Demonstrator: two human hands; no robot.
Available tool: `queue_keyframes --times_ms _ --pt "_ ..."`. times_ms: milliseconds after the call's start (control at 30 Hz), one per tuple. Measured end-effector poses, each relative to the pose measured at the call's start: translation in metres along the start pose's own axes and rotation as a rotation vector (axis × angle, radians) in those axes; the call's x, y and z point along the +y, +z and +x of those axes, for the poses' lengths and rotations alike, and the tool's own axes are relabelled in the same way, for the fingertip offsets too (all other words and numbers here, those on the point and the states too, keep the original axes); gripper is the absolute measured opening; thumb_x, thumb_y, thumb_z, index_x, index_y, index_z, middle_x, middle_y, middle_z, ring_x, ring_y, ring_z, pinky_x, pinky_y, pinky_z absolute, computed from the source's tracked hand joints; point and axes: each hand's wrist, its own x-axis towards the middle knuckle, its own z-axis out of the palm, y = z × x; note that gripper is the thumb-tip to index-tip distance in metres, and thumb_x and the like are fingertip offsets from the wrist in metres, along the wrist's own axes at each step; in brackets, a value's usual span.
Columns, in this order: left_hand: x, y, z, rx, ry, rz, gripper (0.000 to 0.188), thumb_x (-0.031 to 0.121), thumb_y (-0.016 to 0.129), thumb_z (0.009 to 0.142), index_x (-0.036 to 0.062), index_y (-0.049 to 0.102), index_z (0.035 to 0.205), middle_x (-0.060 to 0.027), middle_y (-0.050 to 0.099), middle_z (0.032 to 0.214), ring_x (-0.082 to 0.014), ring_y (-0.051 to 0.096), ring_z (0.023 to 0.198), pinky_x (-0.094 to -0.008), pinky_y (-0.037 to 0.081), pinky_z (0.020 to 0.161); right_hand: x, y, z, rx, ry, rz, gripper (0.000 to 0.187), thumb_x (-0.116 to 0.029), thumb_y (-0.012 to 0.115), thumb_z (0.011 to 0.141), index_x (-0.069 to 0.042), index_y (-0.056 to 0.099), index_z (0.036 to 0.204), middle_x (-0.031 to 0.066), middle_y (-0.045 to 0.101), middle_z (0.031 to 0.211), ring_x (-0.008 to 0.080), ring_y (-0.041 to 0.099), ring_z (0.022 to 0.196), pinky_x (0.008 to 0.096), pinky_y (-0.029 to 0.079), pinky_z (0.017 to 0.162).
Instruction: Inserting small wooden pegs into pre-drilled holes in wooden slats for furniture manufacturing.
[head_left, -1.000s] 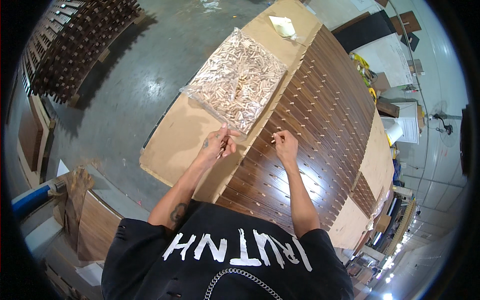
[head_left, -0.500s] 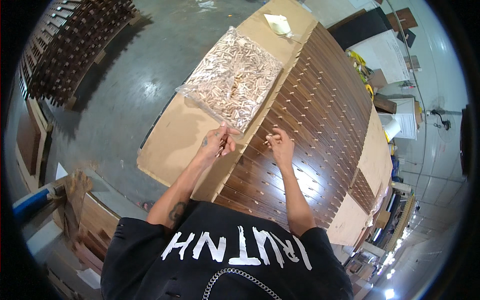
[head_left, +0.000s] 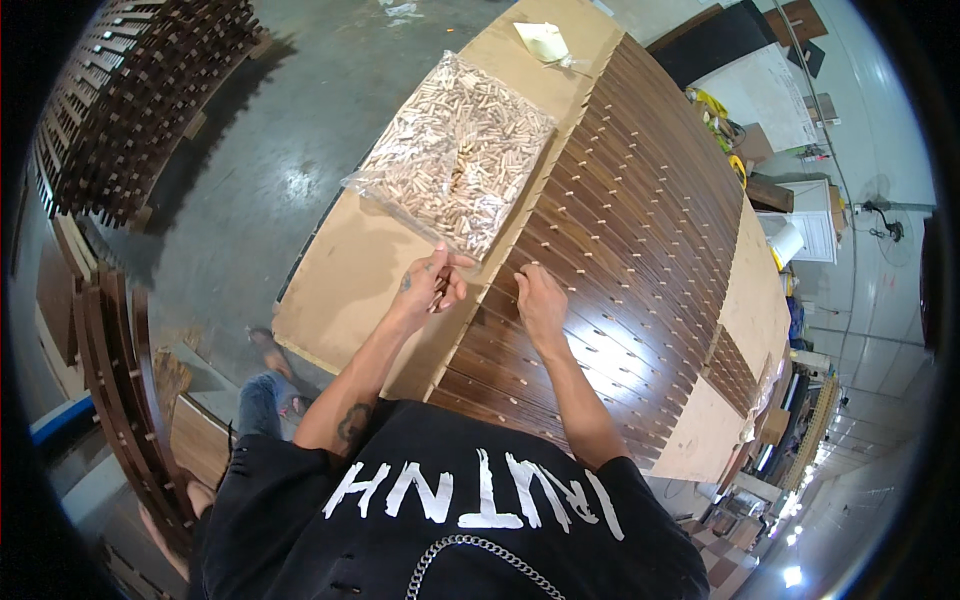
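Our right hand (head_left: 540, 303) has come down from a pinch onto the dark wood panels (head_left: 640, 250), fingers flat over a dowel hole. Left hand (head_left: 432, 285) stays clamped on spare dowels, bag of dowels (head_left: 455, 150) at 12 o'clock on the counter (head_left: 350, 290).

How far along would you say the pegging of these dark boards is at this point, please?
Most holes across the dark boards already show light dowel ends. In hand: the right hand presses at a hole on the near boards, while the left hand holds a few dowels beside the bag of dowels. The nearest rows seem to show some dark, unfilled holes.
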Motion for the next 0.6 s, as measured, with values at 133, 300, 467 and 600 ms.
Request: queue_keyframes --times_ms 133,300,467,600 --pt "0.002 0.002 -0.001 0.021 -0.007 0.037 0.062 0.050 0.030 0.102 -0.0032 0.061 0.109 -0.0061 0.058 0.062 -0.0084 0.043 0.044 -0.0228 0.035 0.043 0.009 -0.030 0.036 -0.042 0.305 0.269 0.032 -0.030 0.060 0.093 -0.005 0.058 0.113 0.0167 0.063 0.108 0.0300 0.062 0.094 0.0405 0.049 0.080" --pt "-0.008 -0.005 -0.001 0.022 -0.019 0.008 0.063 0.050 0.029 0.102 -0.0033 0.061 0.109 -0.0059 0.057 0.061 -0.0089 0.042 0.044 -0.0232 0.035 0.044 0.022 -0.022 0.102 0.404 0.171 -0.032 0.063 -0.048 0.038 0.099 -0.006 0.029 0.145 0.0259 0.028 0.148 0.0392 0.029 0.136 0.0580 0.020 0.108" --pt "0.004 0.004 -0.001 0.020 -0.017 0.010 0.066 0.051 0.025 0.102 -0.0034 0.061 0.111 -0.0056 0.058 0.062 -0.0091 0.043 0.044 -0.0231 0.035 0.044 0.046 0.040 0.102 0.055 0.280 -0.187 0.071 -0.053 0.031 0.098 -0.008 0.015 0.152 0.0241 0.005 0.157 0.0400 0.005 0.145 0.0687 0.005 0.108" --pt "0.007 0.000 0.000 -0.016 -0.043 -0.113 0.070 0.057 0.024 0.100 -0.0029 0.060 0.111 -0.0062 0.060 0.063 -0.0091 0.046 0.045 -0.0231 0.035 0.042 0.018 0.024 0.097 0.162 0.372 0.013 0.063 -0.041 0.042 0.099 -0.006 0.025 0.148 0.0242 0.025 0.151 0.0371 0.028 0.139 0.0600 0.022 0.109"
